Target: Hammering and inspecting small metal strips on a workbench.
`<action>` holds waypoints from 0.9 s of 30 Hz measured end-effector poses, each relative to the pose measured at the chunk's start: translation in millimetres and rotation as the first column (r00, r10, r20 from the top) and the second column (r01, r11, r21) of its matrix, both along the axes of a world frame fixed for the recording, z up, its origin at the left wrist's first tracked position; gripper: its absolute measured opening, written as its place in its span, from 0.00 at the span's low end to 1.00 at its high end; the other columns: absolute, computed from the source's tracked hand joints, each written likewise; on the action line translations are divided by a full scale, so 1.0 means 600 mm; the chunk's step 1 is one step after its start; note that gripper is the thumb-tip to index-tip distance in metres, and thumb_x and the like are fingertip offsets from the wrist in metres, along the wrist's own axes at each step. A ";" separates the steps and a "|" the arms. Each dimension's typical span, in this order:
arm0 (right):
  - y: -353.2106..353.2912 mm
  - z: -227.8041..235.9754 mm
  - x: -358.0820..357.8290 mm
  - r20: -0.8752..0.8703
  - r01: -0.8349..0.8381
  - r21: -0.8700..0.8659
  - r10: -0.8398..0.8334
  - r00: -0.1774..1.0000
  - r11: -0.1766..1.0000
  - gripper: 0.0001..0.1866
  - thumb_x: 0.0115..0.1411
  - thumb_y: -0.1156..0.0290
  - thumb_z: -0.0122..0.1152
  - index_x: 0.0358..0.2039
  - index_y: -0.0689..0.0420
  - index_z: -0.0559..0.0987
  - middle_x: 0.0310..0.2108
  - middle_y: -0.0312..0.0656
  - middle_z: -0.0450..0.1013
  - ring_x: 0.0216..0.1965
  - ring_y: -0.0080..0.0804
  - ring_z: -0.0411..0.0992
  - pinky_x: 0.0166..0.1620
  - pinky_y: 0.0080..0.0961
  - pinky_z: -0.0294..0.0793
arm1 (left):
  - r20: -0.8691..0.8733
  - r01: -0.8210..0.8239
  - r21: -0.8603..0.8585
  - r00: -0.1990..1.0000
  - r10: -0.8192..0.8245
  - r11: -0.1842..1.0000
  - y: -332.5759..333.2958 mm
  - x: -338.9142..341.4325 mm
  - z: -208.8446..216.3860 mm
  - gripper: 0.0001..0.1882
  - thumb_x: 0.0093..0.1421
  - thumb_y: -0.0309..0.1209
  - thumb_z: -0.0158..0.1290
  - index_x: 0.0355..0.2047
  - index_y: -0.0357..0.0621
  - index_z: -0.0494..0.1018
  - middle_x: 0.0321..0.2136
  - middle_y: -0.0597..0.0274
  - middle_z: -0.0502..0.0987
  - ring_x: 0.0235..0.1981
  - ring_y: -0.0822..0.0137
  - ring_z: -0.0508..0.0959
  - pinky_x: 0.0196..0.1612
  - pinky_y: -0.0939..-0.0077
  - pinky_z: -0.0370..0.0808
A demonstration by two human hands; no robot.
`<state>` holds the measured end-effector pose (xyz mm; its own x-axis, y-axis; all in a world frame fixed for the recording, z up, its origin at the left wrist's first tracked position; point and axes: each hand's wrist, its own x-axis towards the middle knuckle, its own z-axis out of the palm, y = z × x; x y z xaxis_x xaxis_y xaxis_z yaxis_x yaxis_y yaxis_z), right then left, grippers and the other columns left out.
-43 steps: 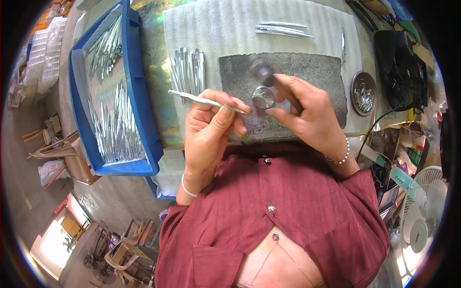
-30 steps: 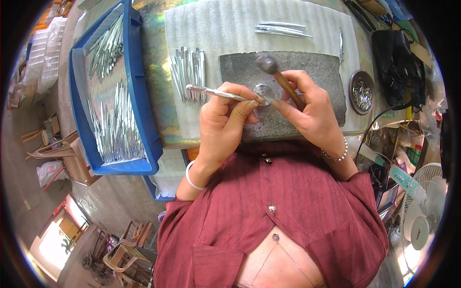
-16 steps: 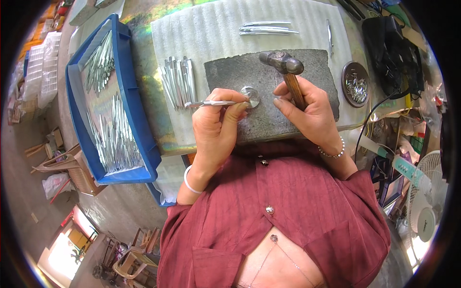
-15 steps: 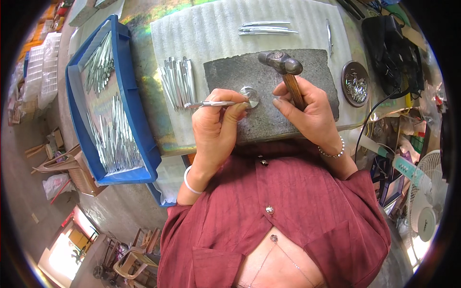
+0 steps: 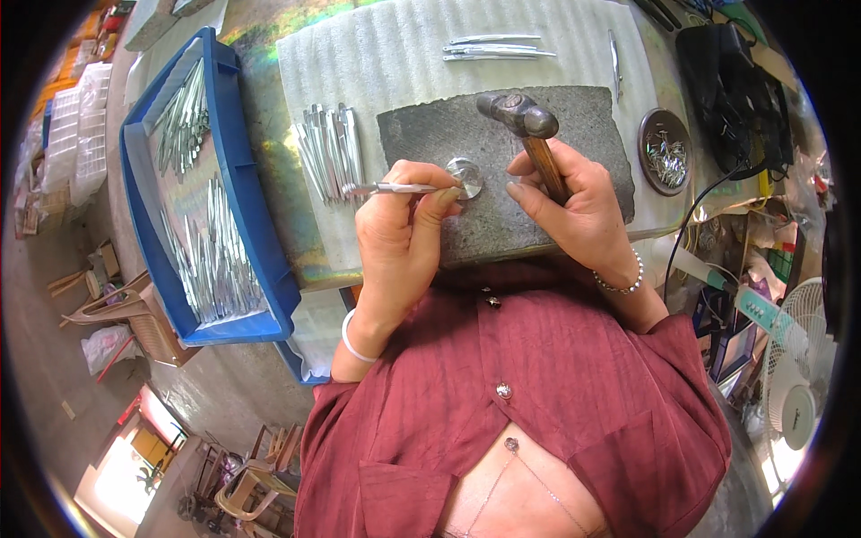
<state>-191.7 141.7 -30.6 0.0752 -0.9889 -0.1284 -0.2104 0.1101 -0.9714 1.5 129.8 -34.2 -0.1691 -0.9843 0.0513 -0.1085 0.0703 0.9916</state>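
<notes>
Between the thumb and fingers of my left hand (image 5: 399, 215) is a thin silvery metal strip (image 5: 395, 188), lying roughly level. Its right end is over a small round shiny metal block (image 5: 465, 177) on a dark stone slab (image 5: 574, 117). My right hand (image 5: 574, 202) is closed round the wooden handle of a hammer (image 5: 518, 115), whose head is held over the slab. The thumb and forefinger of that hand are bent toward the block; anything tiny between their tips I cannot make out.
Left of the slab lies a bundle of metal strips (image 5: 330, 152); more strips (image 5: 498, 48) lie beyond it. A blue tray (image 5: 235, 152) holds many strips at left. A round dark dish (image 5: 653, 170) of small metal parts stands right, near a black machine (image 5: 717, 81) with a cable.
The view has shifted very slightly. Both hands stay almost in place, the left still holding the strip at the round block and the right still holding the hammer.
</notes>
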 end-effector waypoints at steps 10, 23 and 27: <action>-0.001 0.001 0.002 -0.033 -0.005 -0.013 0.005 0.999 1.000 0.07 0.53 0.75 0.61 0.31 0.61 0.73 0.17 0.31 0.64 0.20 0.13 0.60 0.23 0.16 0.60 | -0.002 -0.041 -0.002 0.999 0.041 0.999 0.002 -0.004 -0.004 0.04 0.56 0.17 0.52 0.32 0.36 0.71 0.24 0.63 0.73 0.25 0.76 0.74 0.29 0.83 0.70; 0.002 0.017 0.007 0.103 -0.019 0.022 0.017 0.995 1.000 0.14 0.56 0.75 0.60 0.42 0.60 0.70 0.23 0.33 0.68 0.24 0.14 0.64 0.28 0.15 0.65 | 0.487 0.109 -0.348 0.869 0.080 0.931 0.007 -0.018 0.011 0.10 0.49 0.14 0.53 0.31 0.40 0.73 0.25 0.56 0.73 0.26 0.62 0.77 0.28 0.74 0.73; 0.005 0.060 0.014 0.256 -0.071 -0.016 0.072 0.964 0.997 0.21 0.58 0.74 0.60 0.50 0.61 0.65 0.28 0.36 0.70 0.30 0.17 0.68 0.34 0.16 0.69 | 0.560 0.141 -0.373 0.822 0.101 0.917 0.009 -0.019 0.018 0.14 0.46 0.13 0.52 0.33 0.42 0.73 0.27 0.56 0.74 0.27 0.56 0.77 0.28 0.68 0.74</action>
<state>-183.2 144.8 5.7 0.1754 -0.9805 -0.0889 0.0384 0.0970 -0.9945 -9.9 135.2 -23.3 -0.3063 -0.9000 0.3100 -0.6259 0.4358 0.6468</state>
